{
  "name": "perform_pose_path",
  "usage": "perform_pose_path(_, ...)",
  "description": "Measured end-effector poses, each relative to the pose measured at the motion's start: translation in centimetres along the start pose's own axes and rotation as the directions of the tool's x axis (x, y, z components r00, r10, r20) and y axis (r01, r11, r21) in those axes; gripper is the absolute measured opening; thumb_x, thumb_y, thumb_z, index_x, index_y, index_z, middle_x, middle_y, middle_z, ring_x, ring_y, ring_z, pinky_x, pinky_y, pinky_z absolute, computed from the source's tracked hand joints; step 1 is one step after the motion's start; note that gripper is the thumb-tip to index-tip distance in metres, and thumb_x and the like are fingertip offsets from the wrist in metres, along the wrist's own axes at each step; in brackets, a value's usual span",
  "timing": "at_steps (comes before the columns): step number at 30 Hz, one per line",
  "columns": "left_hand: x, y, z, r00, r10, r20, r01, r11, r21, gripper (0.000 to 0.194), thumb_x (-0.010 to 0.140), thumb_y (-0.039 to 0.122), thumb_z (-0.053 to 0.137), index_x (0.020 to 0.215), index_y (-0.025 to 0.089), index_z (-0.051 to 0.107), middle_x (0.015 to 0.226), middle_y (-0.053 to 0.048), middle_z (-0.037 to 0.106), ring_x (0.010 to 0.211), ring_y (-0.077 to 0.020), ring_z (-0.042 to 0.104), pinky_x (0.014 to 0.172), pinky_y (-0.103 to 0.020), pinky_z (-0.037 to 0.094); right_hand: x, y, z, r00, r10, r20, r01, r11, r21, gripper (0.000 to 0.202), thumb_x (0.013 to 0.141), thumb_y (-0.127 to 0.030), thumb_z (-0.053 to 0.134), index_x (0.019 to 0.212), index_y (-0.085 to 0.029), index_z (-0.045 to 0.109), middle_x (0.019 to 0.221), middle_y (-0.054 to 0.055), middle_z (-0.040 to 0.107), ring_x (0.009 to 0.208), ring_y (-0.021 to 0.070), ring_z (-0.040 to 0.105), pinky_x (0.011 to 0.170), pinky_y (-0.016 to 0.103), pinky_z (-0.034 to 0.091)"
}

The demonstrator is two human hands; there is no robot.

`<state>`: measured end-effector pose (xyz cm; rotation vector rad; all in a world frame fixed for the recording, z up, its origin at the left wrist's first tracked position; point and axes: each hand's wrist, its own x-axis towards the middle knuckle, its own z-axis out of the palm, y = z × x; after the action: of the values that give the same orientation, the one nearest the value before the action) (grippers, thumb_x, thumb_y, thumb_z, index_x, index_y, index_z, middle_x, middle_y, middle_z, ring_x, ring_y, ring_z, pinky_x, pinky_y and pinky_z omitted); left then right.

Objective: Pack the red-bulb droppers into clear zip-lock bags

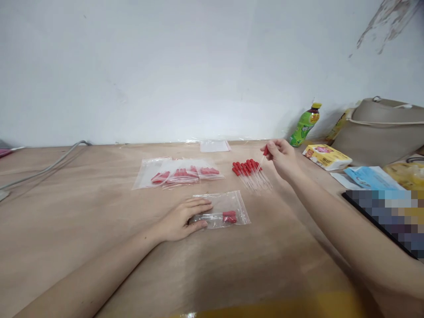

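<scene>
My left hand (185, 218) lies flat, fingers apart, on the left end of a clear zip bag (243, 207). Inside that bag are droppers with red bulbs (229, 216), their clear stems pointing left. My right hand (278, 154) pinches the red bulb of one dropper (265, 151), whose clear stem hangs down over the loose pile. The pile of several red-bulbed droppers (247, 168) lies on the table below and left of that hand. Several filled zip bags (180, 173) overlap behind my left hand.
Against the wall lies a stack of flat bags (215, 146). At the right are a green bottle (305, 126), a yellow tissue pack (327, 157), a blue packet (374, 177), a grey bag (384, 132) and a dark-edged device (387, 221). A grey cable (54, 164) runs along the left.
</scene>
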<state>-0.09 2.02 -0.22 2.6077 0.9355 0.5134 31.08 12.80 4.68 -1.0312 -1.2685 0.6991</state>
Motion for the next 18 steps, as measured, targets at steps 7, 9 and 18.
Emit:
perform_pose_path(7, 0.1, 0.3, -0.2, 1.000, -0.008, -0.016, 0.008, 1.000, 0.001, 0.051, 0.087, 0.035, 0.051, 0.134, 0.024, 0.035, 0.131, -0.006, 0.047, 0.120, -0.0226, 0.043, 0.100, -0.042, 0.035, -7.5, 2.4, -0.3, 0.953, 0.296, -0.071, -0.270, 0.930, 0.250, 0.038, 0.062, -0.049, 0.070, 0.077, -0.020, 0.049, 0.067, -0.002, 0.060, 0.049, 0.0067, 0.048, 0.048, 0.020, 0.040)
perform_pose_path(9, 0.0, 0.3, -0.2, 1.000, -0.013, -0.013, 0.013, 1.000, -0.001, 0.051, 0.087, 0.035, 0.051, 0.135, 0.024, 0.034, 0.132, -0.006, 0.047, 0.120, -0.0230, 0.043, 0.100, -0.042, 0.035, -8.6, 2.8, 0.1, 0.923, 0.380, -0.068, -0.341, 0.884, 0.319, 0.036, 0.061, -0.045, 0.071, 0.075, -0.020, 0.049, 0.066, -0.002, 0.060, 0.049, 0.0068, 0.050, 0.048, 0.020, 0.042)
perform_pose_path(18, -0.1, 0.2, 0.0, 0.999, -0.034, 0.002, 0.034, 0.999, 0.008, 0.054, 0.088, 0.035, 0.050, 0.137, 0.026, 0.030, 0.137, -0.006, 0.040, 0.124, -0.0229, 0.039, 0.102, -0.042, 0.033, -10.0, 1.8, -0.9, 0.693, 0.482, 0.537, -0.544, 0.838, -0.050, 0.033, 0.061, -0.039, 0.073, 0.081, -0.016, 0.059, 0.061, -0.002, 0.061, 0.053, 0.0086, 0.055, 0.052, 0.021, 0.043)
